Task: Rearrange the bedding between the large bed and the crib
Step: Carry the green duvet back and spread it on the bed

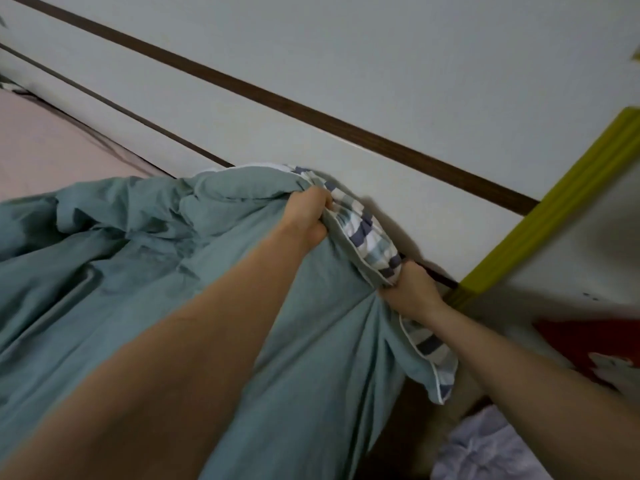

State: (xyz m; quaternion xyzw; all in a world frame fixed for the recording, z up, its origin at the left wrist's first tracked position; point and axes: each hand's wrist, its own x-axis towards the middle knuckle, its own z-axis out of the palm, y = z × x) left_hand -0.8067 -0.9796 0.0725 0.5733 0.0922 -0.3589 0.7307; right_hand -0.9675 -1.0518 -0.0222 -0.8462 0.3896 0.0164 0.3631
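- Left hand near centre, fingers curled tight over the bunched top edge of the quilt.
- Right hand at 4 o'clock from the left, clenched on the same edge lower down.
- Green quilt with striped underside lifted between both hands, trailing toward 9 o'clock over the pink bed sheet.
- White wall with dark strips behind, at 12 o'clock.
- Yellow-green post at 3 o'clock, just beside the right hand.
- Pale crumpled cloth at 5 o'clock.
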